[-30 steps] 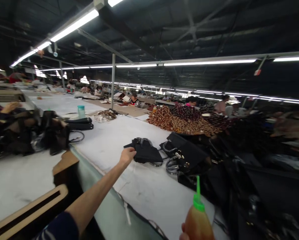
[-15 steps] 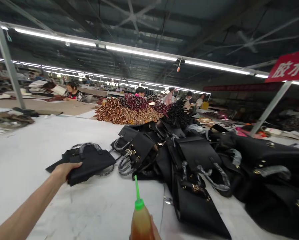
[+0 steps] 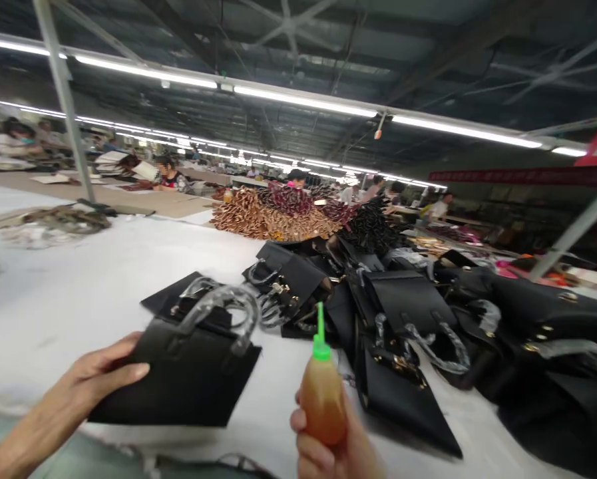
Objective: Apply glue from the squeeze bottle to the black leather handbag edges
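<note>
My left hand (image 3: 86,388) grips the near left edge of a flat black handbag (image 3: 183,372) with plastic-wrapped handles, holding it just above the white table (image 3: 78,293). My right hand (image 3: 328,449) is wrapped round an amber squeeze bottle (image 3: 322,399) with a green pointed nozzle, held upright at the bottom centre. The bag is a short way left of the bottle, not touching it.
A heap of black handbags (image 3: 408,319) with wrapped handles covers the table's right side. Behind it lies a pile of brown, maroon and black straps (image 3: 288,216). Other people work at distant tables. A metal post (image 3: 63,100) rises at the back left.
My left hand has pulled the black handbag from far out on the table towards me and lifted it. The bottle has risen higher in view. My view has turned right.
</note>
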The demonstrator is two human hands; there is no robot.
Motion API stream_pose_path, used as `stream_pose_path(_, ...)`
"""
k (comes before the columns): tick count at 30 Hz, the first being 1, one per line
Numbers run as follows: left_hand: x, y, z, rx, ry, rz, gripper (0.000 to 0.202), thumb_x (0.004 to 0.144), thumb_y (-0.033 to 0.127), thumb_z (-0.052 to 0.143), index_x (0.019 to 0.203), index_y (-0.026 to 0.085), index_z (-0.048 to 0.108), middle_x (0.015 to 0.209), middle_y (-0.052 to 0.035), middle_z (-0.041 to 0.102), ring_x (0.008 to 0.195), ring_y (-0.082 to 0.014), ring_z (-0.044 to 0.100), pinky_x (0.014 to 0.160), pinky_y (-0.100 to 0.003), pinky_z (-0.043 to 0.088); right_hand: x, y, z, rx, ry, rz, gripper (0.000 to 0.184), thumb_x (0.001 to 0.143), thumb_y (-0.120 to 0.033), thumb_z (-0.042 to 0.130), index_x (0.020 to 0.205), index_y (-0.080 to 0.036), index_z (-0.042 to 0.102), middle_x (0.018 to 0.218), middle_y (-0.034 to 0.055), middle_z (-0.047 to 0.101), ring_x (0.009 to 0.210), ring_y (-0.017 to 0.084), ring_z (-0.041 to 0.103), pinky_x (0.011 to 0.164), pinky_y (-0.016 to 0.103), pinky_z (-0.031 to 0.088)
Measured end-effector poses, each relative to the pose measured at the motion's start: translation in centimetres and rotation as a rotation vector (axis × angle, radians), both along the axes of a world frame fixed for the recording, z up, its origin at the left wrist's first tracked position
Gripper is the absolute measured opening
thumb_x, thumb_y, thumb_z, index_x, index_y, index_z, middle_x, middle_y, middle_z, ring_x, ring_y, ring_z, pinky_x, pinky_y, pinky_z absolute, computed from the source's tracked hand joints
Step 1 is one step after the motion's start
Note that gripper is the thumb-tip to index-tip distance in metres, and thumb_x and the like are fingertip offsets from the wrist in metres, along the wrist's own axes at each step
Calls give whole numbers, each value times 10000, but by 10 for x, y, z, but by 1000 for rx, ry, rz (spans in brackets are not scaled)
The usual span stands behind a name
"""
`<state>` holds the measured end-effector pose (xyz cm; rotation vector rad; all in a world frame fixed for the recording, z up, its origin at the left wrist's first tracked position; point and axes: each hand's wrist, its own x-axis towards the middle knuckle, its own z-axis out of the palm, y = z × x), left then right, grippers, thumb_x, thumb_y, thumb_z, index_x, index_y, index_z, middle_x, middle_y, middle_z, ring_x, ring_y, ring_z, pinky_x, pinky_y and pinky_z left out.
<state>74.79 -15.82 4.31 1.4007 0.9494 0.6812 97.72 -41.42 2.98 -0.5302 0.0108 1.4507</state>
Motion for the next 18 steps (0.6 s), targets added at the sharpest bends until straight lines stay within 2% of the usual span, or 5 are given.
stream_pose_path(3,-29,-33,-7,-108,-25,-327,283,642,359,712,890,224,726,923,-11,707,949,-294,618,898,-384,467,-1,1,21,3,-6,-32,381,671,-360,797,877,-67,667,725,53,611,383,0,312,386,145,245)
stream_pose_path(7,-48,-60,-12,-92,-70,-342,240,724,238,616,948,200,695,913,-27,695,902,-253,615,877,-350,453,2,19,35,-23,20,-3,281,832,-296,629,963,-48,608,782,56,559,431,20,364,439,169,335)
stream_pose_path(12,-40,-80,2,383,56,-299,126,811,151,499,776,187,615,840,-19,636,781,-171,577,751,-255,451,5,47,61,-43,-1,-62,321,909,-369,455,1045,-88,529,802,51,520,429,44,383,442,212,415)
stream_pose_path(15,-33,-86,21,694,104,-398,207,857,94,372,832,191,554,978,-55,614,787,-149,576,700,-231,447,8,61,85,-30,-52,-83,338,913,-386,409,1036,-91,520,761,44,498,393,48,368,379,202,385)
stream_pose_path(18,-26,-88,39,935,150,-523,286,792,-2,316,866,195,510,1040,-83,599,905,-186,561,762,-270,443,7,71,106,-20,-93,-113,376,932,-394,340,1031,-82,524,751,53,491,390,54,377,370,204,378)
